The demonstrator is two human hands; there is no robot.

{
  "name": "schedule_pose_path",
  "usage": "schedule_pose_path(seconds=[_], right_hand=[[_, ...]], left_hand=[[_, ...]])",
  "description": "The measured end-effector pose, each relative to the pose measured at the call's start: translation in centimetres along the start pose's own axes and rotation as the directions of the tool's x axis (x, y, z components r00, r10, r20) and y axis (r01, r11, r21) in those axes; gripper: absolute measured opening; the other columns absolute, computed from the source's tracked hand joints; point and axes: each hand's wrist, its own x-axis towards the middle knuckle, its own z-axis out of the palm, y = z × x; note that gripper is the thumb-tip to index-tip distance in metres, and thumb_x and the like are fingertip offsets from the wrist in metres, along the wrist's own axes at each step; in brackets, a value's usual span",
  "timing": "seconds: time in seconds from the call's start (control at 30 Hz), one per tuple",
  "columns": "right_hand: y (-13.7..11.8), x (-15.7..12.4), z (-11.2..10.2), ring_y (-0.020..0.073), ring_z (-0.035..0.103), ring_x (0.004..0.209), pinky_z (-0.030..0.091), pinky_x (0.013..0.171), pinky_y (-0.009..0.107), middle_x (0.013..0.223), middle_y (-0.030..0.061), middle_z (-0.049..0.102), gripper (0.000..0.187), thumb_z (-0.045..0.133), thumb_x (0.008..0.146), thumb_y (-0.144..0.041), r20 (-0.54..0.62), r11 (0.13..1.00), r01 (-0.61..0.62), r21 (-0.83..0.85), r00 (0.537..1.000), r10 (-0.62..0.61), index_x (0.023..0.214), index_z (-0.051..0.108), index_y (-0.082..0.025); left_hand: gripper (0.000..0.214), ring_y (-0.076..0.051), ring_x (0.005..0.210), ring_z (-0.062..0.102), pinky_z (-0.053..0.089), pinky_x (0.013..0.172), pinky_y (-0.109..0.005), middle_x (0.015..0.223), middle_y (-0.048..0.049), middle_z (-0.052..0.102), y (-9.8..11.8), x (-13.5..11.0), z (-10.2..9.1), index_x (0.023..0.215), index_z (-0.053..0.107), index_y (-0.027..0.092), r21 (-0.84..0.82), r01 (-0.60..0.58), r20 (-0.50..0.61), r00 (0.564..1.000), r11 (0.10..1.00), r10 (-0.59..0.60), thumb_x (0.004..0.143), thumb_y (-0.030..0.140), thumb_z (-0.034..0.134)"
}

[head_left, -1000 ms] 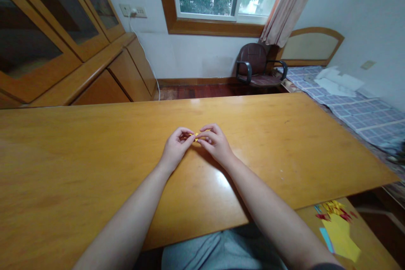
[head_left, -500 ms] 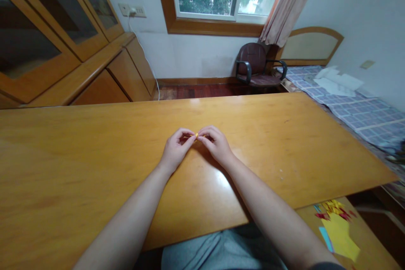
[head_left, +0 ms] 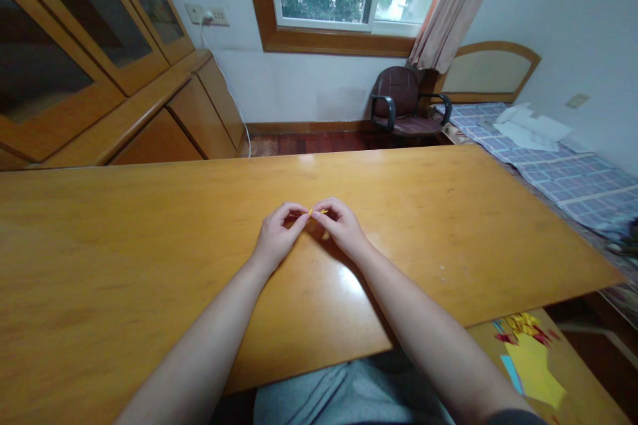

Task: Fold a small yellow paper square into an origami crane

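Between my fingertips is a thin yellow strip (head_left: 323, 211), probably paper, small and mostly covered by the fingers. My left hand (head_left: 280, 231) pinches it from the left, thumb against fingertips. From the right, my right hand (head_left: 341, 226) grips it in the same way, and a bit of yellow shows inside the curl of its fingers. The two hands' fingertips meet, or nearly so, just above the wooden table (head_left: 164, 265). Whether the strip is folded or knotted at the middle is too small to tell.
At lower right, a lower wooden surface (head_left: 593, 372) holds yellow paper sheets (head_left: 535, 368), a blue strip (head_left: 512, 374) and a pile of small yellow and red folded pieces (head_left: 523, 325). Beyond the table stand an office chair (head_left: 399, 96), a bed (head_left: 563, 179) and a cabinet (head_left: 149, 126).
More of the yellow strip shows within the right hand's curled fingers than before. Both hands stay in nearly the same place, with slight finger movement.
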Motion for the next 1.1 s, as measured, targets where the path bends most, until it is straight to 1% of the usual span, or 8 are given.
schedule_pose_path(seconds=[0.1,0.33,0.47,0.73,0.9,1.0,1.1], right_hand=[[0.12,0.0,0.08,0.0155,0.061,0.082,0.048,0.077,0.029,0.085,0.0019,0.066,0.014,0.069,0.082,-0.035,-0.01,0.998,-0.048,0.041,0.999,0.049,0.083,0.067,-0.021],[0.47,-0.15,0.18,0.0124,0.056,0.066,0.046,0.063,0.025,0.078,0.0006,0.064,0.02,0.07,0.08,-0.039,-0.008,0.98,-0.166,0.114,0.986,0.168,0.086,0.066,-0.02],[0.39,-0.22,0.28,0.0113,0.054,0.061,0.044,0.057,0.024,0.075,-0.0003,0.063,0.023,0.071,0.079,-0.041,0.005,0.967,-0.198,0.159,0.98,0.2,0.086,0.065,-0.02],[0.28,-0.12,0.24,0.0129,0.057,0.069,0.045,0.062,0.024,0.076,-0.0003,0.063,0.022,0.071,0.078,-0.04,-0.006,0.975,-0.167,0.147,0.986,0.17,0.084,0.065,-0.02],[0.38,-0.09,0.42,0.011,0.055,0.063,0.045,0.059,0.023,0.075,-0.0015,0.062,0.026,0.073,0.077,-0.041,-0.004,0.947,-0.215,0.237,0.975,0.222,0.089,0.064,-0.02],[0.29,0.04,0.57,0.0112,0.057,0.066,0.046,0.059,0.023,0.079,-0.0009,0.063,0.03,0.075,0.072,-0.042,-0.035,0.934,-0.22,0.283,0.97,0.239,0.09,0.063,-0.021],[0.24,0.17,0.63,0.0117,0.058,0.07,0.047,0.059,0.023,0.081,-0.0003,0.064,0.032,0.077,0.07,-0.043,-0.039,0.923,-0.221,0.316,0.969,0.245,0.09,0.063,-0.021]], left_hand=[[0.012,-0.017,0.081,0.066,0.053,0.08,-0.03,0.086,-0.0016,0.069,0.04,-0.04,-0.03,0.087,0.066,0.021,0.024,-0.006,0.005,1.0,1.0,0.006,0.084,0.032,0.064],[0.013,-0.017,0.082,0.066,0.053,0.08,-0.031,0.086,-0.0023,0.07,-0.09,-0.1,-0.02,0.087,0.066,0.021,0.042,-0.015,0.006,1.0,0.999,0.015,0.085,0.033,0.064],[0.014,-0.017,0.081,0.066,0.053,0.081,-0.031,0.086,-0.0023,0.07,0.02,-0.08,0.02,0.086,0.066,0.021,0.041,-0.015,-0.002,1.0,0.999,0.015,0.084,0.034,0.064],[0.019,-0.018,0.081,0.066,0.054,0.079,-0.031,0.086,-0.0032,0.07,-0.21,0.01,0.16,0.086,0.067,0.021,-0.021,0.015,-0.017,1.0,1.0,-0.016,0.08,0.038,0.069],[0.017,-0.017,0.08,0.066,0.054,0.079,-0.03,0.085,-0.0028,0.069,-0.53,0.07,0.16,0.086,0.067,0.02,-0.041,0.03,-0.022,0.999,0.999,-0.031,0.08,0.036,0.069],[0.018,-0.017,0.08,0.066,0.054,0.079,-0.03,0.085,-0.003,0.069,-0.67,0.1,0.19,0.086,0.066,0.02,-0.055,0.04,-0.02,0.999,0.998,-0.041,0.08,0.037,0.069],[0.019,-0.017,0.08,0.066,0.054,0.078,-0.03,0.085,-0.0033,0.07,-0.66,0.11,0.22,0.085,0.066,0.019,-0.055,0.046,-0.022,0.999,0.997,-0.047,0.079,0.037,0.069]])
